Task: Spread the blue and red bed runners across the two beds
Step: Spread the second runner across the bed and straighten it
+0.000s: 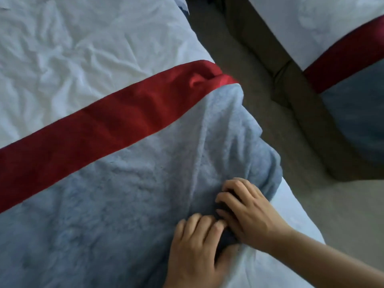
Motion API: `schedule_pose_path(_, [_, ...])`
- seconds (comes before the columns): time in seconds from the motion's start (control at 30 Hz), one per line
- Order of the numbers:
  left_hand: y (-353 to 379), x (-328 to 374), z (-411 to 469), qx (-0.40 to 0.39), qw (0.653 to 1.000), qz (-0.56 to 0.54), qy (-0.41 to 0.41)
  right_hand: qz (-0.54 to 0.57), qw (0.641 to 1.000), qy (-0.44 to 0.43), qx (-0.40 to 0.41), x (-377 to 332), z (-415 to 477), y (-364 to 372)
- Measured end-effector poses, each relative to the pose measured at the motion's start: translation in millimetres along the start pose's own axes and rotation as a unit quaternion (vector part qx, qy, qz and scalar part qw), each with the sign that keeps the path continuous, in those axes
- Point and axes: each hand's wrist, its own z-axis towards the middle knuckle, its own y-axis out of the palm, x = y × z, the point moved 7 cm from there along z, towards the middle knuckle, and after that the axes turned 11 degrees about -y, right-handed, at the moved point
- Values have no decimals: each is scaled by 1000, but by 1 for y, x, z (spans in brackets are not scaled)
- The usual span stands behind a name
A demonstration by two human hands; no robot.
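At the lower edge of the view, the left hand (195, 252) is seen with its fingers curled over the near hem of the blue runner (124, 194) and the thumb tucked beneath, so that the cloth is gripped. Just beside it and touching it, the right hand (249, 217) is set with fingers bent and their tips dug into a raised fold of the same runner, which is held bunched. The blue runner is laid across the near bed (62, 48), rumpled toward the bed's right side. Beyond it and touching it, the red runner (104, 125) is stretched as a band across the creased white cover, its right end puckered. Carpeted floor (259, 96) is recorded between the beds. On the far bed (311, 23), a far red runner (349, 57) and a far blue runner (357, 113) are noted side by side, draped over its edge.
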Motion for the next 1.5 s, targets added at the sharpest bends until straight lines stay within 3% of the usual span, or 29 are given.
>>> schedule_pose_path(0.13, [15, 22, 5, -39, 999, 24, -7, -12, 1000, -19, -7, 14, -32, -22])
schedule_pose_path(0.33, [19, 33, 9, -31, 994, 102, -9, 15, 997, -49, -51, 33, -59, -26])
schedule_pose_path(0.53, [22, 44, 9, 15, 986, 168, 17, -21, 996, -36, 82, 24, -66, -22])
schedule_pose_path(0.67, [22, 47, 13, 45, 980, 192, 21, -24, 995, -2, 94, 19, -59, -12])
schedule_pose_path(0.87, [3, 73, 9, 65, 989, 112, 72, -24, 993, 16, 117, 7, -77, -36])
schedule_pose_path(0.97, [17, 82, -7, 3, 991, 93, 92, -48, 995, 16, 83, 0, -100, -38])
schedule_pose_path(1.07, [45, 73, -27, -70, 986, 119, 98, -47, 996, 59, 54, 2, -124, -21])
schedule_pose_path(1.13, [47, 69, -30, -73, 989, 99, 86, -4, 988, 120, 95, 8, -139, -23])
schedule_pose_path(1.23, [42, 71, -28, -65, 991, 80, 80, 22, 936, 301, 181, 29, -166, -30])
schedule_pose_path(1.3, [43, 77, -29, -64, 991, 79, 88, 58, 895, 401, 185, 40, -177, -21])
schedule_pose_path(1.5, [50, 86, -18, -40, 993, 77, 84, 116, 879, 394, 242, 45, -163, -27])
